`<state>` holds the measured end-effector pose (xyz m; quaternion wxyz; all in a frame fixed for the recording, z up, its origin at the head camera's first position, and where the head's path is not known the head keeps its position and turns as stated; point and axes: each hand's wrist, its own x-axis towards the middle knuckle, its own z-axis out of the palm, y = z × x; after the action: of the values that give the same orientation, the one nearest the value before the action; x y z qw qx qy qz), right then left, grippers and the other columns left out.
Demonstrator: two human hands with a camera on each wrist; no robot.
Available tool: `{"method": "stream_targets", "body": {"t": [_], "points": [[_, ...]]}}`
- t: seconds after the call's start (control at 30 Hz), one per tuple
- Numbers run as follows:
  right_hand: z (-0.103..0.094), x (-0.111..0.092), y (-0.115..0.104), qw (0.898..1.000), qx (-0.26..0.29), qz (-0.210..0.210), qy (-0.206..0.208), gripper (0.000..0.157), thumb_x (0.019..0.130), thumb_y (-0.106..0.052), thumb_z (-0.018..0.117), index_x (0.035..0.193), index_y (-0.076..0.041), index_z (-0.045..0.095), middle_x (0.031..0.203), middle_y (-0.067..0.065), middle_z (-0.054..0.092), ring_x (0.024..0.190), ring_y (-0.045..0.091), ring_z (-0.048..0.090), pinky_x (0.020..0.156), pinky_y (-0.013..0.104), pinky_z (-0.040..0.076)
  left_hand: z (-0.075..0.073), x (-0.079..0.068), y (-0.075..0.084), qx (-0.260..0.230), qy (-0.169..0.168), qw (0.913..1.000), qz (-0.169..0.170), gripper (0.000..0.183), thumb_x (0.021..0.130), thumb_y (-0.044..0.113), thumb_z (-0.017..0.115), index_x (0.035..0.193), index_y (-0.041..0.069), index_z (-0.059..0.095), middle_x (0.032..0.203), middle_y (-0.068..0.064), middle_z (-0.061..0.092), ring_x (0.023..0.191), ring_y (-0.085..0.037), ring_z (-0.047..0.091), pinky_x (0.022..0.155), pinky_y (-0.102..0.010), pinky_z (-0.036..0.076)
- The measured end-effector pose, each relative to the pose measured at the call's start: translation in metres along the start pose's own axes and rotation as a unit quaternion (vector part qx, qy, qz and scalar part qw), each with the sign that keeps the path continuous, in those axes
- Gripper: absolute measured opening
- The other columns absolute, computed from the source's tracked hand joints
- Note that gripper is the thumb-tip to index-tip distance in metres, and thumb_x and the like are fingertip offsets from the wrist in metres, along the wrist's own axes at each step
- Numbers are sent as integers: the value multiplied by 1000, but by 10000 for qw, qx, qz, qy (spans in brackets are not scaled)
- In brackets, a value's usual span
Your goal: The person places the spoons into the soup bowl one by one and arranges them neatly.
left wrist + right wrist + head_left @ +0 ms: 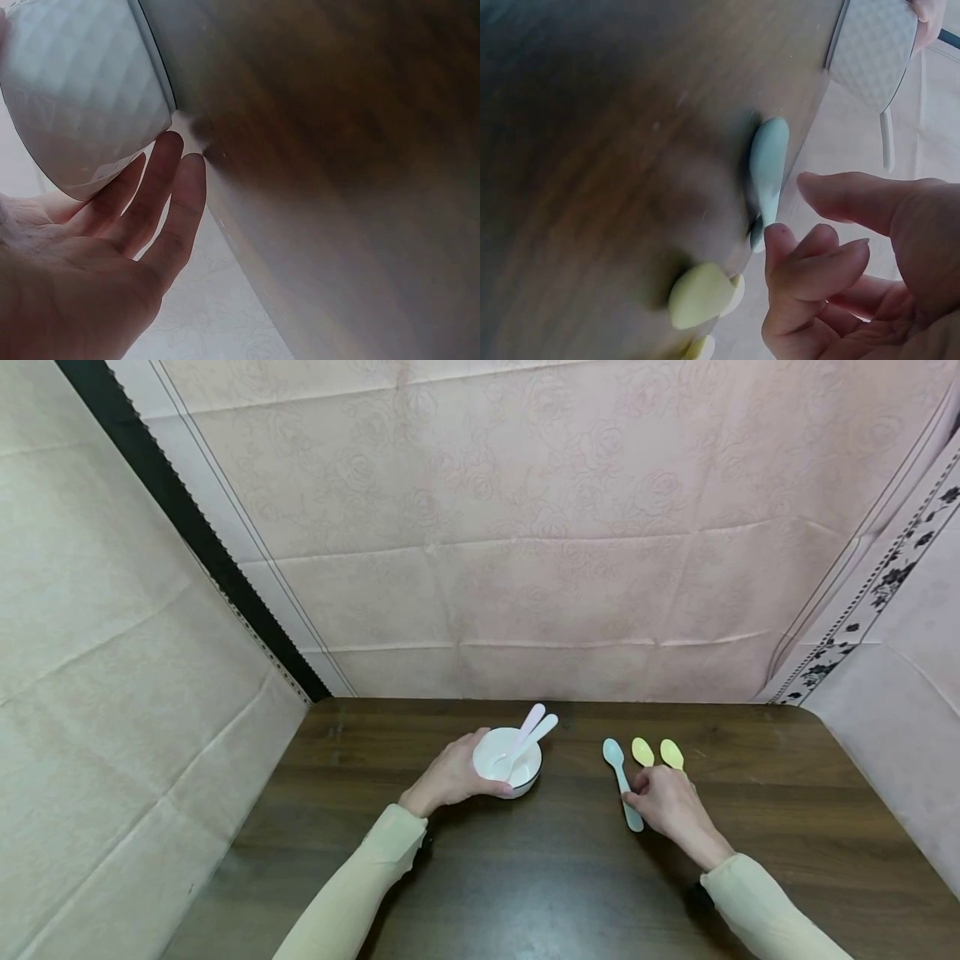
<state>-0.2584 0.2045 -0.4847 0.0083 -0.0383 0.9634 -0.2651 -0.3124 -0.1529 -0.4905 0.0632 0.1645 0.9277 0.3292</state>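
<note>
My left hand (453,772) grips a white bowl (491,756) with a dark rim line, its thumb along the near side and fingers round the far side. In the left wrist view the bowl's diamond-patterned outside (86,82) faces me. A pale pink spoon (532,718) and a white spoon (542,728) lean in the bowl. Over the handle of a light blue spoon (613,753) hovers my right hand (667,802), its thumb (847,196) apart from the bent fingers (810,274). Beyond it lie two yellow spoons (642,752), their handles hidden by the hand.
The dark brown wooden table (517,877) bears everything. A pale cloth with a rose pattern (555,568) hangs behind its far edge. More pale cloth stands at the left (127,710) and right (892,710).
</note>
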Motion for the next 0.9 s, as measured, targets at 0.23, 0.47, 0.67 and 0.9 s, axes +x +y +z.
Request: {"method": "stream_targets", "body": {"t": [0.23,0.47,0.67,0.9], "points": [[-1,-3,4,9998,-161,68,-14,14,89,-15,85,78,-9,78,75,3,75,71,21,64,64,38,49,0,-1,0,5,-8,10000,2,107,73,55,99,158,15,49,139,-8,67,121,-25,64,103,-48,54],[1,-5,6,9998,-153,28,-78,14,90,-16,85,79,-9,80,74,2,76,71,20,65,65,39,50,1,0,-1,33,-7,10000,-38,106,73,55,100,158,16,49,139,-8,67,122,-25,63,104,-48,53],[0,-8,7,9999,-117,-7,-116,16,89,-16,85,76,-9,79,70,-1,72,69,18,61,64,36,48,1,0,-1,29,1,10000,-1,106,73,55,99,157,16,49,138,-8,67,121,-25,63,104,-48,54],[1,-13,6,9997,-83,-129,-166,20,87,-16,87,71,-13,77,64,-5,67,65,15,55,62,34,45,1,0,0,48,-11,10000,-27,108,73,55,99,159,14,48,142,-10,66,125,-27,63,105,-50,54]]}}
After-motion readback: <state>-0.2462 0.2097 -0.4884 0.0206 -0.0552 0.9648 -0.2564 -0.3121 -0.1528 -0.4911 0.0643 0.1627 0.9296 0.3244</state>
